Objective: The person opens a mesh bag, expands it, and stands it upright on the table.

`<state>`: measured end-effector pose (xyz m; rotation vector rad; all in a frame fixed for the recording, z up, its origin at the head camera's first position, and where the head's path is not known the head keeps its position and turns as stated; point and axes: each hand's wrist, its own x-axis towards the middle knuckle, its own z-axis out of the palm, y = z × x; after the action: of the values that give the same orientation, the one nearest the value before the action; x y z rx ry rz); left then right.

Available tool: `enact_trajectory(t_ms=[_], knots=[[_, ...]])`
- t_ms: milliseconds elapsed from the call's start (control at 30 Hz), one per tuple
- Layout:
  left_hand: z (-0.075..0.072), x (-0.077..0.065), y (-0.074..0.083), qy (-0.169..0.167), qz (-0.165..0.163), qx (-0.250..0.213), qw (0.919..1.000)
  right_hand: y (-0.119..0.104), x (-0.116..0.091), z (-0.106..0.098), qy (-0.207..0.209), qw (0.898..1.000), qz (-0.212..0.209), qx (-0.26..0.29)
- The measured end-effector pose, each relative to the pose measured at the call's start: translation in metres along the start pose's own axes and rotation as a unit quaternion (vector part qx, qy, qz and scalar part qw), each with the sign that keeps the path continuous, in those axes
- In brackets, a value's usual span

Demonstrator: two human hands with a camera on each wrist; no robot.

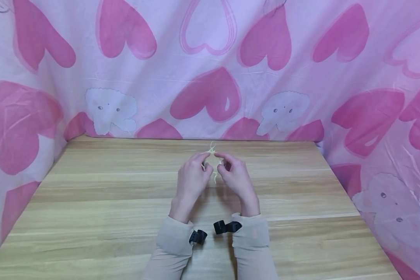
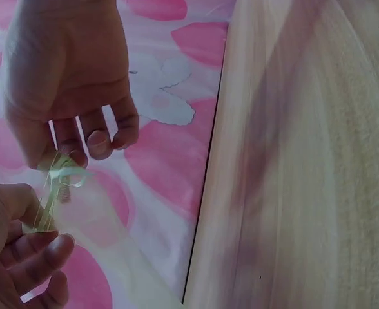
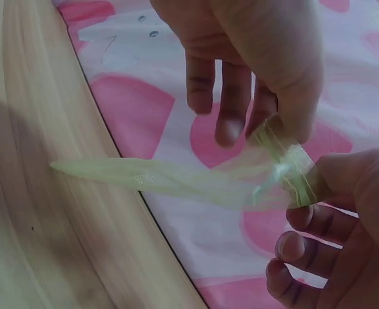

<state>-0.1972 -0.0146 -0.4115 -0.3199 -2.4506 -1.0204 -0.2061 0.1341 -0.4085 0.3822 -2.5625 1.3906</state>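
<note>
A sheer yellow-green gauze pouch (image 3: 170, 183) with a pale ribbon (image 3: 270, 183) near its mouth is held up between both hands. My left hand (image 1: 192, 175) pinches one end of the pouch's banded mouth between thumb and forefinger. At the other end, the right hand (image 1: 236, 175) pinches it likewise, and the remaining fingers of both hands are loosely bent. From the head view, only thin pale strands (image 1: 212, 148) and faint gauze show between the fingertips. In the left wrist view the ribbon (image 2: 67, 172) sits at the mouth; the pouch's body is faint there.
Below the hands lies a wooden table (image 1: 101, 206). A pink curtain (image 1: 157, 81) printed with hearts and white animal faces hangs behind it and at both sides. Black wrist cameras (image 1: 198, 237) are strapped over the beige sleeves (image 1: 250, 237).
</note>
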Motion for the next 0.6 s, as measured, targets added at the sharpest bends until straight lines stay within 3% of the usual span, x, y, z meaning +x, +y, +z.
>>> enact_trajectory(t_ms=[267,600], knots=[[-0.0049,-0.0008,-0.0017,0.0,-0.007,0.029,0.9996,0.0023,0.0001,-0.0001,0.006,1.0,0.019,-0.019],[-0.0087,0.0021,-0.0018,-0.01,-0.009,0.028,0.9995,0.004,-0.0007,-0.0015,0.018,0.999,0.032,-0.012]])
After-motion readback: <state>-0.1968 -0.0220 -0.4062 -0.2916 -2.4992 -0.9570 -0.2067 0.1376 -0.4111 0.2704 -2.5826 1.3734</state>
